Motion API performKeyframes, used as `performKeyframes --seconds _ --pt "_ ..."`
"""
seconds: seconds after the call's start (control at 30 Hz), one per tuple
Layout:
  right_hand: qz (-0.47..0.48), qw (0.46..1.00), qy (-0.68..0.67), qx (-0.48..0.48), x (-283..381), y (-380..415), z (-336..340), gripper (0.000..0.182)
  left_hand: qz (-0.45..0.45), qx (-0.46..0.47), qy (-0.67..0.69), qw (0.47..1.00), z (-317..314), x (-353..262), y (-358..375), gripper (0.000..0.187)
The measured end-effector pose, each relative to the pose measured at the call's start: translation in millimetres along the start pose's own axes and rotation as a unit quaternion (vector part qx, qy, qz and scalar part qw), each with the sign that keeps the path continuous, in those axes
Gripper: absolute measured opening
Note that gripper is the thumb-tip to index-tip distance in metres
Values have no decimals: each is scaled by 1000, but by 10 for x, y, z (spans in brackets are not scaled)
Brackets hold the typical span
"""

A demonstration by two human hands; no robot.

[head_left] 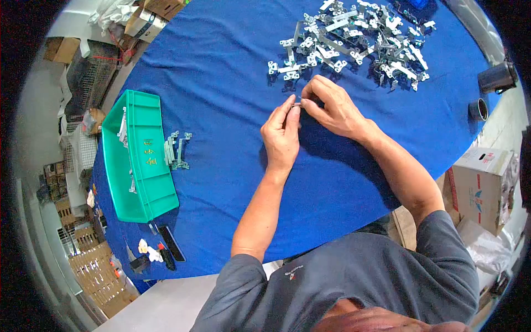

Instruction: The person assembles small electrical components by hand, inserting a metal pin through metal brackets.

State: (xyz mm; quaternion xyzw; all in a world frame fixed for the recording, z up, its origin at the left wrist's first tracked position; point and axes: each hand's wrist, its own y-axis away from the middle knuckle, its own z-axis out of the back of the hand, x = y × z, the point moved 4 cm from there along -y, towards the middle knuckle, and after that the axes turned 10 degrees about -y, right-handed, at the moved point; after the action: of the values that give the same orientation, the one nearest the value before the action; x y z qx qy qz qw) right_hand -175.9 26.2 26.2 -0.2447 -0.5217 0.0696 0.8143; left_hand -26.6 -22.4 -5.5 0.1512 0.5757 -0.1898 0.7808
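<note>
My left hand [281, 135] is closed, with thumb and fingertips pinched together over the blue cloth. At its fingertips my right hand [334, 108] is also closed, its thumb and forefinger meeting the same spot. A thin small piece [298, 104] shows between the two hands, but most of it is hidden by the fingers and its kind is not clear. Just beyond the hands spreads a large pile of silvery metal brackets [337, 25], with several lying loose at its near edge.
A green plastic bin [152, 191] at left holds brackets and small brass-coloured pieces [150, 161]. More brackets [176, 150] lie beside it. A phone [172, 243] rests near the table edge. A dark cup [478, 110] and a black container [497, 77] stand at right.
</note>
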Motion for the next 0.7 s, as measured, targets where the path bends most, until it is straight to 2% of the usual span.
performKeyframes --seconds 0.07,0.1,0.17,0.23,0.3,0.33,0.43,0.57,0.6,0.67,0.7 --pt "-5 1000 -5 0 -6 9 -10 13 -159 -71 -163 971 48 -136 -11 25" --pt "-9 1000 -11 -1 -9 8 -16 13 -160 -71 -164 971 39 -129 -16 25" --pt "-16 1000 -15 -9 -9 3 3 13 -237 -84 -204 946 1 -167 11 23" --pt "-23 999 -19 -17 5 -1 33 13 -225 -77 -208 949 -5 -188 16 23" --pt "-85 992 -93 -28 -18 5 59 14 -214 -68 -213 951 -8 -207 19 24" --pt "-83 992 -94 -28 -30 4 61 14 -190 -64 -206 958 -1 -200 14 23" --pt "-184 957 -211 -77 -231 22 50 19 -157 -66 -185 968 42 -206 7 23" --pt "-188 962 -187 -61 -355 44 35 19 -139 -97 -160 972 211 -207 -64 23" --pt "-128 982 -129 -58 -327 33 38 19 -133 -113 -174 969 332 -183 -96 23" --pt "-181 968 -170 -38 -338 43 10 19 -226 -154 -298 914 565 -213 -121 23" --pt "-191 966 -171 -39 -326 44 10 18 -215 -177 -336 900 721 -221 -113 19"
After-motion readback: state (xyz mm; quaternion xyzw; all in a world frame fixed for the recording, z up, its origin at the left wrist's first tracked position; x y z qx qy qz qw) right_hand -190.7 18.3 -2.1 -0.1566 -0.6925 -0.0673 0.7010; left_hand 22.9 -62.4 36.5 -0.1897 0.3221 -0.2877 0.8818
